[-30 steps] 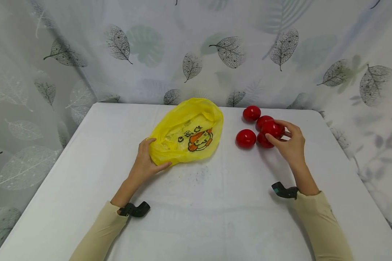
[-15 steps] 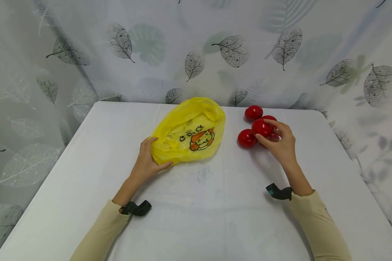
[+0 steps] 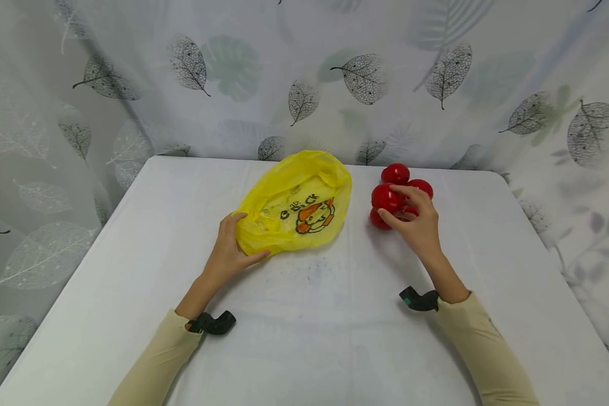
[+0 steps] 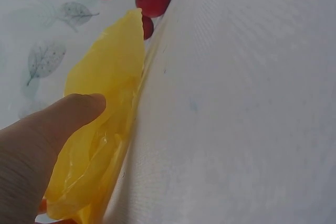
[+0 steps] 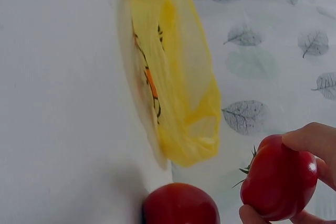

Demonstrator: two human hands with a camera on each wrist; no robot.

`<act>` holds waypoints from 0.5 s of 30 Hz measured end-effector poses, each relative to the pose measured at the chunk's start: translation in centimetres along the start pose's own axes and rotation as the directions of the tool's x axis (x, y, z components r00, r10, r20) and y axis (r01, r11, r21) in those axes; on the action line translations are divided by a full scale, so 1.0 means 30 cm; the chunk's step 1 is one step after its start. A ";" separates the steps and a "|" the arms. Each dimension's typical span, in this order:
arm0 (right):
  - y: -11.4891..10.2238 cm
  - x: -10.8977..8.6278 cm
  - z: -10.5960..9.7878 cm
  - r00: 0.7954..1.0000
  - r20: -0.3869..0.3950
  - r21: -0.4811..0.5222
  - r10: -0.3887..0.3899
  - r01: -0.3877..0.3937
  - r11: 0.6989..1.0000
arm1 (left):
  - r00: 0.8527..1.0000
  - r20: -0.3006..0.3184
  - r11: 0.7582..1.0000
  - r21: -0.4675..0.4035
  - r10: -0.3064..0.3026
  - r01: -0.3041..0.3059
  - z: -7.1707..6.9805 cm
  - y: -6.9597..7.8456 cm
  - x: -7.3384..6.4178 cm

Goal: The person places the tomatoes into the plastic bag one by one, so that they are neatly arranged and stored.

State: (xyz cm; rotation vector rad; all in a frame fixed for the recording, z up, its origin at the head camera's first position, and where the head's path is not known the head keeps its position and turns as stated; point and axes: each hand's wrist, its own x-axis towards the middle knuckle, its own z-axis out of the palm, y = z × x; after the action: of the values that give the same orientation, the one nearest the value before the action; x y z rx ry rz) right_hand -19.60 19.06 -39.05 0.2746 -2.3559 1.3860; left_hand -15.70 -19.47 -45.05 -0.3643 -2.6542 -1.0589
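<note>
A yellow plastic bag [image 3: 284, 237] with a printed cartoon figure lies left of centre, its mouth spread. My left hand [image 3: 228, 252] holds its left end, the thumb [image 4: 79, 114] across the bag in the left wrist view. In my right hand [image 3: 420, 223] a red tomato [image 3: 385, 198] is pinched between thumb and fingers, raised over other tomatoes. Its green stem end shows on the held tomato [image 5: 278, 179] in the right wrist view. Around it on the table are a tomato behind [image 3: 395, 172], one to the right [image 3: 423, 186] and one partly covered in front [image 3: 379, 220].
The white table [image 3: 304, 349] carries the bag and the tomatoes. A curtain [image 3: 254, 73] printed with leaves hangs behind and at both sides. A black wrist camera [image 3: 213, 323] sits on the left wrist, another wrist camera [image 3: 419, 299] on the right.
My right hand has moved left with the held tomato, passing over the other tomatoes toward the bag. The left hand stays at the bag's left end.
</note>
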 end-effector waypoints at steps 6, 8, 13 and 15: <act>-0.007 -0.008 0.046 0.999 0.047 0.000 -0.018 0.018 1.000 | 1.000 0.011 1.000 -0.009 -0.011 0.011 -0.001 -0.008 -0.003; -0.012 -0.009 0.061 0.997 0.059 0.010 -0.039 0.038 0.999 | 1.000 0.012 1.000 -0.014 -0.010 0.010 0.000 -0.008 -0.003; -0.027 -0.011 0.108 0.992 0.096 0.039 -0.078 0.074 0.996 | 1.000 0.001 1.000 -0.021 -0.001 0.001 0.001 -0.013 -0.003; -0.030 -0.013 0.128 0.990 0.116 0.046 -0.083 0.079 0.996 | 1.000 0.000 1.000 -0.020 -0.001 0.001 0.002 -0.015 -0.003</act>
State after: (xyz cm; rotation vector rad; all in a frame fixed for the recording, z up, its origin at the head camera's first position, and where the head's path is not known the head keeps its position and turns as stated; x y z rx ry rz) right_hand -19.83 15.28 -40.17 0.4711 -2.3837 1.4170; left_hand -15.76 -19.77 -45.40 -0.3676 -2.6457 -1.0864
